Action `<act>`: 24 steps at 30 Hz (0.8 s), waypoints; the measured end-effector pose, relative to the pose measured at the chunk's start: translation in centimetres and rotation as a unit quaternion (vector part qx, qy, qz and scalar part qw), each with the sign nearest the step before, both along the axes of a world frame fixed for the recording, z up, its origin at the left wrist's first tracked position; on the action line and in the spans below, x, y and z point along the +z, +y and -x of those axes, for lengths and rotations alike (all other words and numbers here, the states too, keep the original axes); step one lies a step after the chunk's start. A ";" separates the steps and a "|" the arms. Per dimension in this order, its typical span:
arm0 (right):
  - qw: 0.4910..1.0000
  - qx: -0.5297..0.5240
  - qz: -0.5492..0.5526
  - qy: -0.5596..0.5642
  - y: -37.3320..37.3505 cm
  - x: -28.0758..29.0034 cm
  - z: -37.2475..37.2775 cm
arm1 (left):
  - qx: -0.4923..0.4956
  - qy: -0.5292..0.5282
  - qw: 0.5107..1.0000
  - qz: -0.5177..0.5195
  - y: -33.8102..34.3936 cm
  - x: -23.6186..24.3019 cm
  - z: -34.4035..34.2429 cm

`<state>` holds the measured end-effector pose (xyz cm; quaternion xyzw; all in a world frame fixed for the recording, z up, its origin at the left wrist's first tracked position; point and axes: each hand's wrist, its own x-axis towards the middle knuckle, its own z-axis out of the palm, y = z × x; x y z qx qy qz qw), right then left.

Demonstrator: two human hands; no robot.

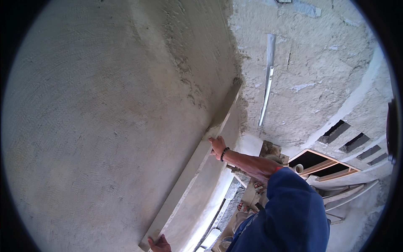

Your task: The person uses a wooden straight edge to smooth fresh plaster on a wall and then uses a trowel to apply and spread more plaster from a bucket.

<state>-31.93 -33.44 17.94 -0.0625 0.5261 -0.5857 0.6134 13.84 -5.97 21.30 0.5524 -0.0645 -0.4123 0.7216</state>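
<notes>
A long, flat plasterer's straightedge (189,172) lies slantwise against a wall coated in grey plaster (96,126). My right hand (217,148), with a dark beaded bracelet at the wrist, grips it around the middle. At its lower end, my left hand (159,244) holds the edge with the thumb on the face; part of that hand is cut off by the picture's rim. Wet mortar clings to the bar near my right hand and at its upper end. Above that end the plaster surface is rough and ridged.
Right of the plaster, rough bare wall (310,71) carries a pale conduit (266,88). Farther right are dark slots (354,143) and a wood-framed opening (331,166). Below, my sandalled feet (242,206) stand on planks beside a pipe end (298,168) and broken blocks.
</notes>
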 end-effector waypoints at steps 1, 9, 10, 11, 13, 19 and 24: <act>1.000 -0.001 -0.001 0.004 0.0 0.2 0.1 | 0.020 0.057 0.998 0.008 -0.3 1.3 0.3; 0.999 -0.034 0.023 0.030 1.0 5.0 -1.7 | -0.008 0.058 0.998 0.034 0.2 6.3 -0.9; 0.999 -0.035 0.022 0.034 1.3 5.9 -1.8 | -0.010 0.061 0.998 0.033 0.4 6.9 -1.0; 0.998 -0.037 0.032 0.038 1.4 6.9 -2.0 | 0.012 0.081 0.996 0.029 0.5 7.5 -1.2; 0.998 -0.044 0.029 0.037 2.2 10.3 -3.1 | 0.058 0.113 0.992 0.022 1.0 9.0 -2.3; 0.993 -0.003 0.116 0.031 3.9 17.5 -4.7 | 0.091 0.086 0.992 0.031 2.4 14.4 -3.6; 0.985 -0.001 0.158 0.068 6.0 23.7 -5.1 | 0.026 0.104 0.993 0.047 3.6 16.0 -6.1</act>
